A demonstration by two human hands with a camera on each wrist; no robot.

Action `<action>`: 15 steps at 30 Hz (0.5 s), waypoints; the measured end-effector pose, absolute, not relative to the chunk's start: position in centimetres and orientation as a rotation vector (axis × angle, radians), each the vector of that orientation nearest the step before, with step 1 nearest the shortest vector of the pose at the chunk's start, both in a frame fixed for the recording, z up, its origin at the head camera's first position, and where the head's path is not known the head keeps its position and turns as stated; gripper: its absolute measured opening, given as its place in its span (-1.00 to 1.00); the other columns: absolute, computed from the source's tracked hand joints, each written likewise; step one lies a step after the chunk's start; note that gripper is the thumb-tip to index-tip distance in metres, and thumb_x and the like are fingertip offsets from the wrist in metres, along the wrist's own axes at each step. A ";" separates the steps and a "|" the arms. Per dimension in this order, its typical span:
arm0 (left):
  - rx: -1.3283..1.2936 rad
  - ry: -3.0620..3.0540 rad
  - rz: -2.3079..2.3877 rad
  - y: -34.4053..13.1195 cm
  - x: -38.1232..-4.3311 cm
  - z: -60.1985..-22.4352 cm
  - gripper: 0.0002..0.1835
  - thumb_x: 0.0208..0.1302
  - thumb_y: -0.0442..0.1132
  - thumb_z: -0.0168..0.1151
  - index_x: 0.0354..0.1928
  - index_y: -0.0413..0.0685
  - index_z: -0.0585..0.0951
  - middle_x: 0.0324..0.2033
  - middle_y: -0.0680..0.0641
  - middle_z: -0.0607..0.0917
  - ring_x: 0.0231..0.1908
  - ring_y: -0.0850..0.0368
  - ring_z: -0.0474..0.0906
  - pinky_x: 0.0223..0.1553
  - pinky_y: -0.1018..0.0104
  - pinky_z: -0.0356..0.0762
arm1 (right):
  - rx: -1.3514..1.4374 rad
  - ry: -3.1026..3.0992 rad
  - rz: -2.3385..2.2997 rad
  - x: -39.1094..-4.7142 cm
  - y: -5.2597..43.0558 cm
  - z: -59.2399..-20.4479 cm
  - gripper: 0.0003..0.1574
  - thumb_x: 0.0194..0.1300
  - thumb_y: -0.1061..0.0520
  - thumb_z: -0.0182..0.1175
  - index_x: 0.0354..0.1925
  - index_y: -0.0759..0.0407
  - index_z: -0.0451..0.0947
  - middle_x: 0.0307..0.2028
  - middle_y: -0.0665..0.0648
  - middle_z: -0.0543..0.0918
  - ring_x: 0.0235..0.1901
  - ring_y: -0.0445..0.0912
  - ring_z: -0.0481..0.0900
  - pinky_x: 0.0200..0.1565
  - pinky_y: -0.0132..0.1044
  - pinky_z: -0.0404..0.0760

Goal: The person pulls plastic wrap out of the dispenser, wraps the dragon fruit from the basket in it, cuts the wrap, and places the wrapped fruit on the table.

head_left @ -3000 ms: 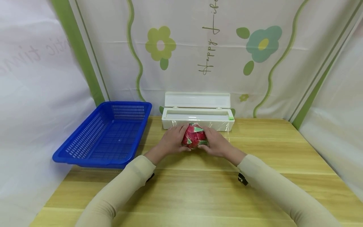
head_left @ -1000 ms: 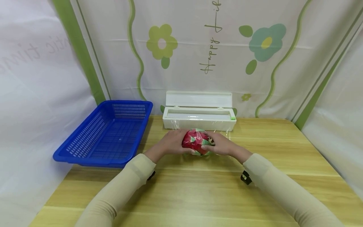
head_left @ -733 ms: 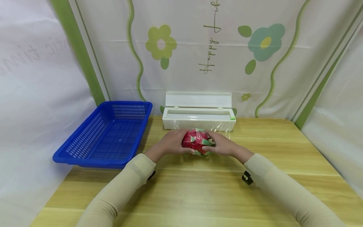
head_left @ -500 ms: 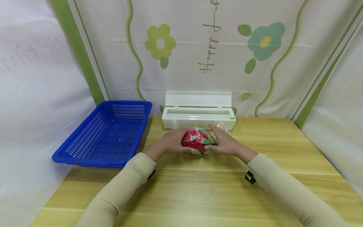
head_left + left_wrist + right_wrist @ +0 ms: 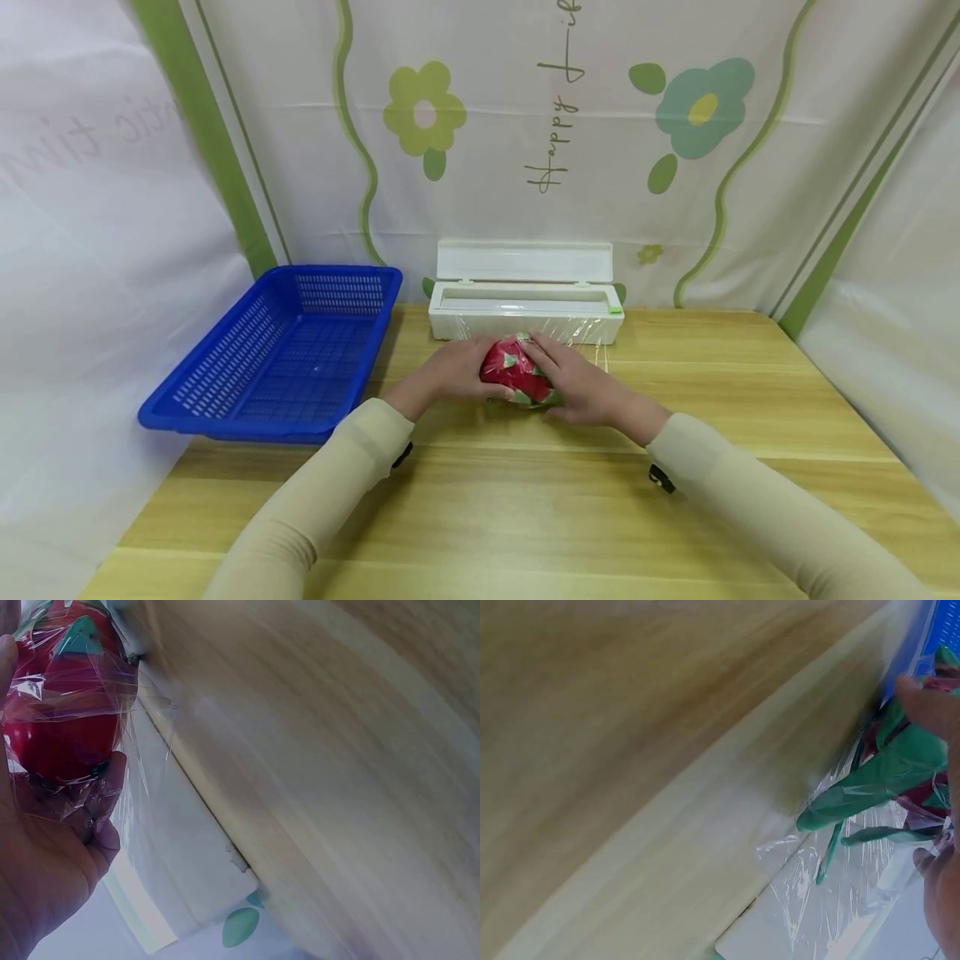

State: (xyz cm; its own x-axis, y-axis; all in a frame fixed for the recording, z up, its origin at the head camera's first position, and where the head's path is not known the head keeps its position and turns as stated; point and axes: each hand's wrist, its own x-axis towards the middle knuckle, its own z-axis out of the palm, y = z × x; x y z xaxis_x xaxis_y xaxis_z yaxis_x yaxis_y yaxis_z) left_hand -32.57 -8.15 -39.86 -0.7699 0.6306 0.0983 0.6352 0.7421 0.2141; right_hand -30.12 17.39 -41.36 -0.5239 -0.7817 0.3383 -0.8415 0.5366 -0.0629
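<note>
A red dragon fruit (image 5: 512, 367) with green scales, wrapped in clear cling film, is held just in front of the white cling film dispenser (image 5: 525, 327). My left hand (image 5: 459, 371) grips its left side, fingers and thumb curved round it. My right hand (image 5: 583, 387) holds the other end, with fingers over the top and the thumb low at the side nearest me. In the left wrist view, creased film (image 5: 75, 697) stretches over the red skin. Long green scale tips (image 5: 877, 784) poke out under film in the right wrist view. Film runs from the fruit to the dispenser, whose lid stands up.
A blue plastic basket (image 5: 258, 429) with slotted walls stands at the left of the wooden table (image 5: 517, 517). White cloth printed with flowers (image 5: 705, 112) hangs behind the table and at both sides. A small green piece (image 5: 616, 311) sits at the dispenser's right end.
The dragon fruit has come slightly toward me from the dispenser and turned. My right hand loosened and slid right, then came back left with its fingers over the fruit. The left hand kept its grip.
</note>
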 end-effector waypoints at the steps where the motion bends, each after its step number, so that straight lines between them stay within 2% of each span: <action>1: -1.063 -2.913 -0.370 -8.1 -32.6 -39.9 -0.05 0.07 0.43 0.22 0.30 -0.12 0.34 0.02 -0.05 0.57 -0.06 0.09 0.54 -0.03 0.20 0.54 | 1.359 -2.502 0.310 -30.2 17.3 -41.4 0.45 -0.16 0.04 0.61 0.48 0.28 -0.08 0.44 0.41 0.01 0.35 0.24 0.13 0.27 0.13 0.27; 8: -1.063 -2.927 -0.399 -8.2 -32.9 -40.0 -0.05 0.08 0.43 0.21 0.32 -0.09 0.32 0.04 -0.04 0.56 -0.06 0.12 0.54 -0.05 0.23 0.54 | 1.361 -2.482 0.271 -30.6 17.1 -41.7 0.36 -0.08 0.17 0.55 0.47 0.29 -0.09 0.43 0.40 0.03 0.35 0.23 0.16 0.29 0.09 0.25; 15: -1.021 -2.961 -0.454 -8.8 -33.2 -39.8 -0.03 0.06 0.48 0.17 0.35 -0.05 0.31 0.08 -0.02 0.56 -0.02 0.13 0.53 -0.03 0.24 0.54 | 1.331 -2.484 0.312 -30.9 16.9 -41.7 0.32 -0.12 0.23 0.52 0.45 0.33 -0.05 0.40 0.45 0.09 0.30 0.25 0.23 0.27 0.08 0.28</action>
State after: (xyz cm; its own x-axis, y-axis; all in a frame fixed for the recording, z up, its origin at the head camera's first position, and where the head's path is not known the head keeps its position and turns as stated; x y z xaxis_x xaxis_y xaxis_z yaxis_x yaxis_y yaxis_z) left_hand -33.21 -8.77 -39.83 -0.7916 0.6070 0.0703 0.6002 0.7507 0.2762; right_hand -30.93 16.89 -41.70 -0.5231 -0.7702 0.3650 -0.8365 0.5460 -0.0468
